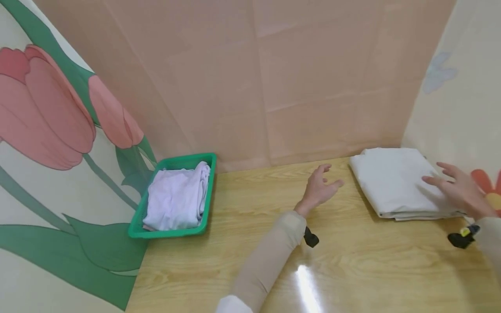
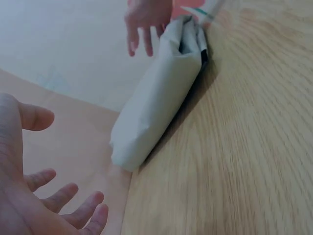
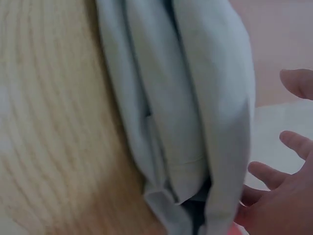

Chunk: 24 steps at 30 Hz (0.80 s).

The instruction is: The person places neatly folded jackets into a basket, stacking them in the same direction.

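Note:
A thick folded white cloth [image 1: 395, 182] lies flat at the back right of the wooden table, its stacked layers showing in the right wrist view [image 3: 166, 98]. My right hand [image 1: 458, 187] hovers over the right part of this cloth with fingers spread, holding nothing. To the left of the cloth, my left hand [image 1: 318, 189] is held above the table, fingers loosely bent and apart from the cloth. The left wrist view shows the left palm [image 2: 29, 186] empty, with a gap between its fingers and the cloth.
A green plastic basket [image 1: 168, 234] holding a folded pale lilac cloth [image 1: 178, 198] stands at the back left of the table [image 1: 250, 243]. A plain pinkish-brown sheet [image 1: 274, 87] hangs behind. Walls with painted flowers flank both sides.

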Motion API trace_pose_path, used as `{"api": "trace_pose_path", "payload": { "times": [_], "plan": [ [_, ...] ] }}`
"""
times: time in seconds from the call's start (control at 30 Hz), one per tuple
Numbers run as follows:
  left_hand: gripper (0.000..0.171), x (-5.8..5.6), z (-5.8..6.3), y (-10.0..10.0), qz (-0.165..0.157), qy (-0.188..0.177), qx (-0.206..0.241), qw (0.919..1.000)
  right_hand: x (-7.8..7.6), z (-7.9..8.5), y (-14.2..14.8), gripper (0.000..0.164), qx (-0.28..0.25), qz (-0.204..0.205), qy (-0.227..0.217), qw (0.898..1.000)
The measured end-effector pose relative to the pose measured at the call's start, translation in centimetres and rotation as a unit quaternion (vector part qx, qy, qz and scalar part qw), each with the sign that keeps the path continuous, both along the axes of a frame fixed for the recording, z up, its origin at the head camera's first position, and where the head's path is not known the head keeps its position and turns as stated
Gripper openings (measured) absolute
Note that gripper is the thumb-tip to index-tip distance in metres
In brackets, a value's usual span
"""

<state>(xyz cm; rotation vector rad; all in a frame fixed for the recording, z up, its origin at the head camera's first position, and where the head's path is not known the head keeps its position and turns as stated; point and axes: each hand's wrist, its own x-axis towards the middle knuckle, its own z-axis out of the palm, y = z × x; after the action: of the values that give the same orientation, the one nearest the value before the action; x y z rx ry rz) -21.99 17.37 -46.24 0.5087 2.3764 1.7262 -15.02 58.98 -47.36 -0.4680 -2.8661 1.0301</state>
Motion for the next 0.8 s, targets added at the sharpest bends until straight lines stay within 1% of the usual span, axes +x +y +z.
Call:
{"api": "trace_pose_path", "payload": {
  "times": [0.07,0.17,0.27,0.4,0.6,0.8],
  "plan": [
    [0.06,0.2,-0.1,0.8,-0.002,-0.001,-0.004,1.0,0.0,-0.8,0.3,0.104,0.007,0.002,-0.014,1.0],
    [0.059,0.9,-0.5,2.1,-0.01,-0.005,-0.017,0.9998,0.3,-1.9,0.7,0.109,0.015,-0.003,-0.023,1.0],
    [0.059,1.7,-1.1,3.2,-0.018,-0.018,-0.032,0.9992,0.5,-2.7,0.9,0.111,0.038,0.0,-0.028,0.999],
    [0.06,2.6,-2.0,4.6,-0.019,-0.033,-0.046,0.9983,0.6,-3.5,0.8,0.113,0.046,0.001,-0.037,0.998],
    [0.063,3.3,-3.0,6.1,-0.026,-0.033,-0.057,0.9975,0.8,-3.8,0.3,0.112,0.045,-0.005,-0.034,0.998],
    [0.066,3.8,-3.5,7.0,-0.037,-0.038,-0.05,0.9973,1.0,-3.8,0.2,0.11,0.039,-0.003,-0.026,0.999]
  ]
}}
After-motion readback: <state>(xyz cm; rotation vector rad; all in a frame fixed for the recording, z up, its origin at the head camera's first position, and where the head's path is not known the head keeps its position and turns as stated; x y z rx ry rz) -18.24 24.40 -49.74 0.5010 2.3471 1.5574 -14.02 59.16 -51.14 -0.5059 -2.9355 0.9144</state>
